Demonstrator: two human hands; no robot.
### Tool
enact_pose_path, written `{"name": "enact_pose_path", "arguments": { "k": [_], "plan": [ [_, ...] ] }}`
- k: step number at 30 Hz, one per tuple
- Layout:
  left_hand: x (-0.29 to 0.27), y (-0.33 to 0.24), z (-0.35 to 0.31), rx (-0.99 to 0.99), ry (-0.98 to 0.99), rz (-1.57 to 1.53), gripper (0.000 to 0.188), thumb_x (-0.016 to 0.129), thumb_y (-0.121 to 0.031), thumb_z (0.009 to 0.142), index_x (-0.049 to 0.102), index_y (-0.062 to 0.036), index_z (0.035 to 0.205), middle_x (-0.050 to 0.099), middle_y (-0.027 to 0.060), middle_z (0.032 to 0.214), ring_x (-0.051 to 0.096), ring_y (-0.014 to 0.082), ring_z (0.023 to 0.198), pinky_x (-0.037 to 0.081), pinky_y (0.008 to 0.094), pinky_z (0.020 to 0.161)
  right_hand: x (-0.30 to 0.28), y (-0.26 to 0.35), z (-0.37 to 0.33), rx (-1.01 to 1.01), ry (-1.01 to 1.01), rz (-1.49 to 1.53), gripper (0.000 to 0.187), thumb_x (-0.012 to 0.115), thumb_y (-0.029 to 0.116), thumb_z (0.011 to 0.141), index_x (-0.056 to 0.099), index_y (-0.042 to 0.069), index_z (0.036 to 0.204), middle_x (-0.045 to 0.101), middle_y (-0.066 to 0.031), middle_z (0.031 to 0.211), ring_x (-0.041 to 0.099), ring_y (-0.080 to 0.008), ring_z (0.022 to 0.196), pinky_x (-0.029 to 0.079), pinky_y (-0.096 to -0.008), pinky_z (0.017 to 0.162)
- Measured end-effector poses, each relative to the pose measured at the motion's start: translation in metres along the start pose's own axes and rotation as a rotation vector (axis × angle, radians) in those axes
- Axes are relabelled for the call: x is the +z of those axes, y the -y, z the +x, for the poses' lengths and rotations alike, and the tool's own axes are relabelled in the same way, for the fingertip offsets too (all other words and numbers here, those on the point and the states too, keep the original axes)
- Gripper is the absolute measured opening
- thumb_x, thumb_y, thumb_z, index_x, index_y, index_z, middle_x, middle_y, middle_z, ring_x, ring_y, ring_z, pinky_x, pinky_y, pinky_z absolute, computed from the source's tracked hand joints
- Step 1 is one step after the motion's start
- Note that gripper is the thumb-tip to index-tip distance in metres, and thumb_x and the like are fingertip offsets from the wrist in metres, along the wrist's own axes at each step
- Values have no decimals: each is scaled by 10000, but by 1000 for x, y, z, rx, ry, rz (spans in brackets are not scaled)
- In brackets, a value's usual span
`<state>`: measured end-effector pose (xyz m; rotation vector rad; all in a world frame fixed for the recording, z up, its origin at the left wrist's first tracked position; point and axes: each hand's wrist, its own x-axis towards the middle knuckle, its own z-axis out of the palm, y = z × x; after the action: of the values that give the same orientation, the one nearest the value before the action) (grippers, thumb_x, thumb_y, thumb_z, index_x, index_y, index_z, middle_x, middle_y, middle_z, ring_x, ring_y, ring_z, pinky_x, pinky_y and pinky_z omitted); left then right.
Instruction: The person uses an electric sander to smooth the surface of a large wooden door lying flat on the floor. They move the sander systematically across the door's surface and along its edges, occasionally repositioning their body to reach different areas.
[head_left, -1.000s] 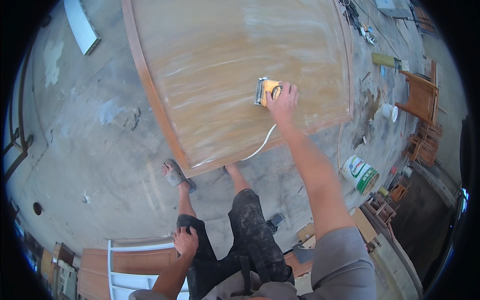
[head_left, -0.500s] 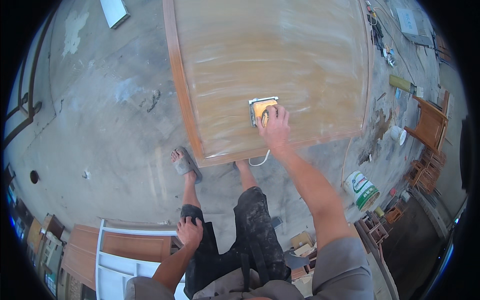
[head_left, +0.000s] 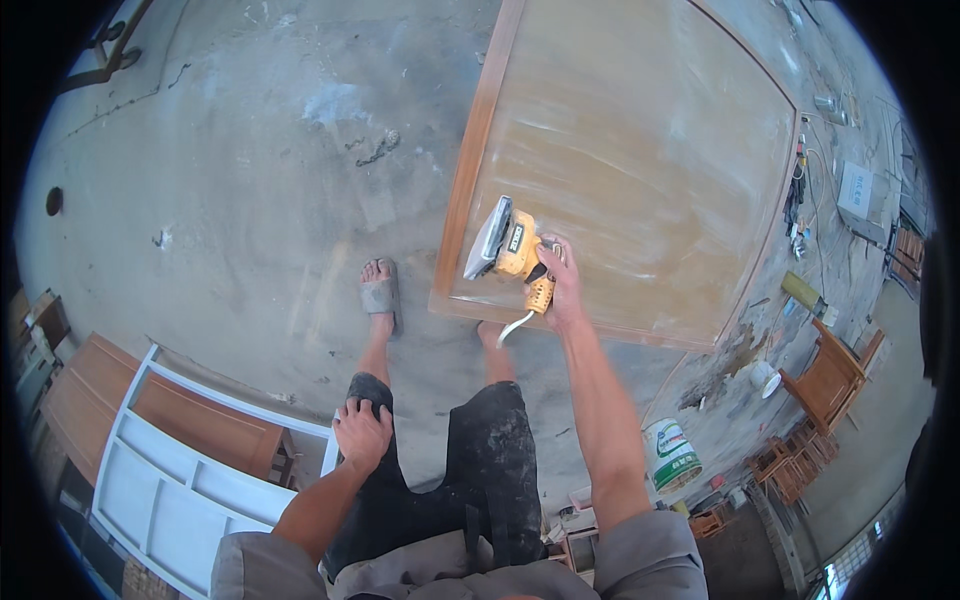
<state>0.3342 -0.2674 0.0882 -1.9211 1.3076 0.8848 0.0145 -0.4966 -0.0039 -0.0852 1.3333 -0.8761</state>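
1. R hand (head_left: 562, 280): grip clenched round the rear/handle end of the yellow sander (head_left: 516, 250). Approx. ½ sec earlier it sat over the sander's top.
2. Sander pos.: over the lower-L part of the framed panel (head_left: 640, 170), nr its corner. Before, it lay flat on the surface, farther in from the L edge; now it was tipped on its side, flat pad (head_left: 488, 238) turned L. Looked lifted, but couldn't tell if any edge touched.
3. White cord (head_left: 515, 328) ran from the handle end down past the panel's near edge; prev. it looped at that edge w/ its upper end hidden by the hand.
4. L hand (head_left: 362, 433): grip empty, fingers loosely draped over the L knee of the dark shorts (head_left: 485, 430). Same spot as before.
5. Panel: tan w/ whitish streaks, reddish-brown border. View had turned, so it showed farther R and at a diff. angle than earlier.
6. Floor (head_left: 220, 220), R side: white/green bucket (head_left: 672, 455) nr the R forearm, small white pail (head_left: 765, 378) farther off, well apart from the sander.
7. Lower L: white frame (head_left: 150, 440) beside a brown board (head_left: 215, 420). Grey sandal (head_left: 379, 295) on L foot, nr the panel corner.
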Motion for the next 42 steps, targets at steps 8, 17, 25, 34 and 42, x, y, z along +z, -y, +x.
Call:
{"name": "enact_pose_path", "arguments": {
  "k": [8, 17, 25, 34, 42],
  "plan": [
    [8, 11, -8, -5, -5, -54, 404, 581, -404, 963, 712, -57, 1122, 627, 136, 1247, 589, 335, 1185, 467, 502, 981, -9, -51, -37, 351, 234, 450, 331, 595, 315, 986, 605, 90, 1229, 694, -71, 1006, 637, -168, 676, 456, -260, 401],
    [23, 24, -14, -11, -8, -153, 410, 604, -409, 952, 704, -62, 1145, 606, 135, 1291, 547, 340, 1244, 444, 510, 1016, 85, -73, -40, -624, -27, -1555, 469, 818, 133, 766, 580, 101, 1169, 539, -124, 1175, 562, -356, 1130, 584, -489, 818],
    [9, 33, -6, 4, 35, -207, 401, 591, -410, 959, 707, -59, 1115, 606, 141, 1314, 542, 333, 1256, 433, 508, 1011, 59, -185, -72, -558, -126, -1672, 472, 829, 191, 785, 563, 98, 1165, 501, -153, 1247, 492, -398, 1230, 544, -520, 904],
    [10, 50, -3, 29, 14, -215, 391, 603, -405, 950, 711, -62, 1105, 610, 137, 1309, 555, 336, 1235, 434, 510, 1014, 112, -103, 12, -721, -322, -1614, 484, 827, 206, 782, 562, 70, 1164, 515, -177, 1239, 524, -426, 1165, 516, -529, 942],
    [7, 62, 3, 78, -1, -208, 382, 618, -394, 942, 712, -59, 1098, 616, 134, 1310, 563, 331, 1223, 451, 504, 982, 150, -26, 85, -719, -458, -1549, 517, 821, 241, 788, 561, 68, 1200, 516, -182, 1247, 525, -433, 1169, 510, -519, 940]
  ]
}}
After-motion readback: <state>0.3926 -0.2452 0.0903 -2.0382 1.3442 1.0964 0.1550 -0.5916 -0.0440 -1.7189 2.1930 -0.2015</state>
